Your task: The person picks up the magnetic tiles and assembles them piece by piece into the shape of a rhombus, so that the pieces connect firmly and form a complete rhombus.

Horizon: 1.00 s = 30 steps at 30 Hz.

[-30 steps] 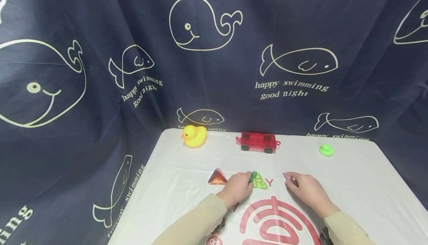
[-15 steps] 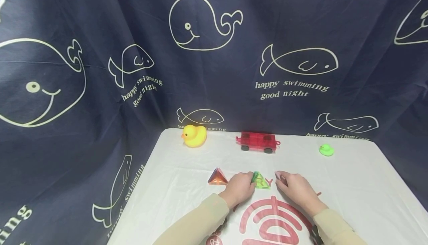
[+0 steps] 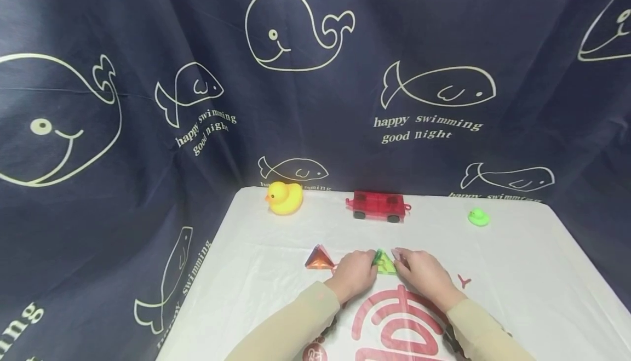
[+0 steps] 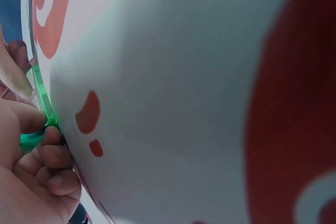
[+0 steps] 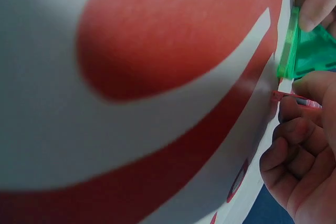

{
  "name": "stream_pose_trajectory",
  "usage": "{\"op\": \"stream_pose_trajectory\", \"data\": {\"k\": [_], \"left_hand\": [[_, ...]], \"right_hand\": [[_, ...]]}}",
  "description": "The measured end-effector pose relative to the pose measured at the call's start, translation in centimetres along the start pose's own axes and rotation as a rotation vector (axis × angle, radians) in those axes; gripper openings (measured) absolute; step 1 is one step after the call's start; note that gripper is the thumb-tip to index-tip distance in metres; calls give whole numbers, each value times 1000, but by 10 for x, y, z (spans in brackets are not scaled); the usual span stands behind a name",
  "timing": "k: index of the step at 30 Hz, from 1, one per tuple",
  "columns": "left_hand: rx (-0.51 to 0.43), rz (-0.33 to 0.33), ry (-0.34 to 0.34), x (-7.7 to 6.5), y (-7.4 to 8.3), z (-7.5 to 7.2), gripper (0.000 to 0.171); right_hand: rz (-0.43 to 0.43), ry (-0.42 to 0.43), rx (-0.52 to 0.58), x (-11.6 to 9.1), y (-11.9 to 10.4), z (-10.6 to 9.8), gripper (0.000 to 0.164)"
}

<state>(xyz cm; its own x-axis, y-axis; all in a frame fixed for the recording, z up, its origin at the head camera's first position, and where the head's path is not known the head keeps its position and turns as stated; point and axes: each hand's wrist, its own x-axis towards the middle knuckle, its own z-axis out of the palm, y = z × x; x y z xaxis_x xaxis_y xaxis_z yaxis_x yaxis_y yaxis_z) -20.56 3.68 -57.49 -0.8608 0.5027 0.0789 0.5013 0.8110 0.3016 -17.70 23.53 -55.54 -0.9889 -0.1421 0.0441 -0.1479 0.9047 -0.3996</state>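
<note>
My left hand (image 3: 353,275) pinches the left edge of translucent green triangular magnetic tiles (image 3: 386,265), which stand tilted against each other on the tabletop. The left wrist view shows its thumb and index finger at the green edge, the other fingers curled. Just right of the green tiles, my right hand (image 3: 425,276) pinches a translucent pink tile (image 5: 310,103) between thumb and index finger. Its edge is close beside the green tile (image 5: 315,51) in the right wrist view; most of it is hidden by the fingers. An orange peaked triangular tile piece (image 3: 319,259) stands left of my left hand.
A white cloth with red print covers the table (image 3: 256,290). Along the back stand a yellow rubber duck (image 3: 285,198), a red wheeled toy wagon (image 3: 378,206) and a small green duck (image 3: 479,217). A dark blue curtain (image 3: 345,147) hangs behind them.
My right hand has moved left with the pink tile, up to the right side of the green tiles. My left hand has barely moved and still holds the green tiles.
</note>
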Motion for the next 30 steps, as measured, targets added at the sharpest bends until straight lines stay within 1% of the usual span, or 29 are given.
{"op": "stream_pose_trajectory", "data": {"k": [3, 9, 14, 18, 26, 30], "left_hand": [[3, 10, 2, 2, -1, -2, 24], [31, 41, 16, 4, 0, -2, 12], [50, 47, 16, 5, 0, -1, 11], [88, 66, 23, 5, 1, -1, 10], [172, 118, 27, 1, 6, -9, 10], [198, 135, 37, 0, 8, -10, 12]], "right_hand": [[-4, -6, -2, 3, -4, 2, 38], [-67, 55, -25, 4, -8, 5, 34], [-100, 72, -51, 4, -10, 7, 32], [-110, 81, -62, 3, -11, 8, 32], [-133, 68, -90, 2, -12, 8, 37], [-136, 67, -96, 2, -12, 8, 38]]}}
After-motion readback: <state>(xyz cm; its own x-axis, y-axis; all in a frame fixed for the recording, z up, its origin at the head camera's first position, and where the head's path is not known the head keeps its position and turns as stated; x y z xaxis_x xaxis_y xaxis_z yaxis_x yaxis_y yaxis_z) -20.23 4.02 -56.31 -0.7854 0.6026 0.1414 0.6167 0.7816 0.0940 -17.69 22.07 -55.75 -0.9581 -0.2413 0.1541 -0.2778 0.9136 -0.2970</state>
